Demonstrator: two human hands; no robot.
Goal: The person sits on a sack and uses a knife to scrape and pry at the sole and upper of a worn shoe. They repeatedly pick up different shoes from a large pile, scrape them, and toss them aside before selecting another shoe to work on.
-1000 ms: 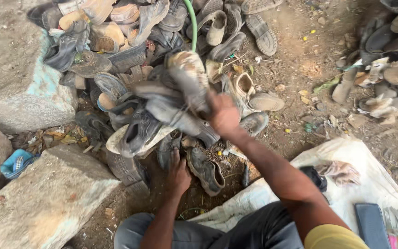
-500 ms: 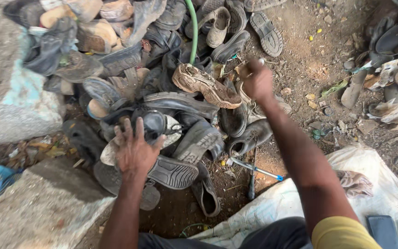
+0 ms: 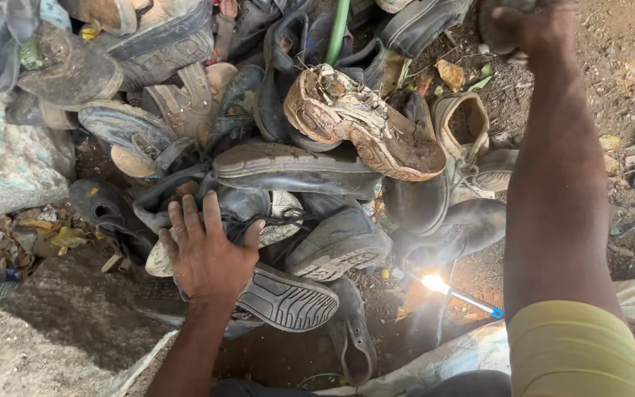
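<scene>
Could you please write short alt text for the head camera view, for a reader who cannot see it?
A person's left hand presses flat on a heap of worn, muddy shoes, while the right hand grips a dark shoe sole at the top edge. A mud-caked sneaker lies on top, beside a large stone.

The dark shoe (image 3: 288, 298) lies on its side at the near edge of the heap, and its grey ribbed sole faces up; the left hand (image 3: 207, 254) rests flat just beside it on a black shoe (image 3: 240, 206). The right hand (image 3: 534, 26) is closed around a dark, dusty shoe (image 3: 501, 29) at the far top, mostly hidden.
</scene>
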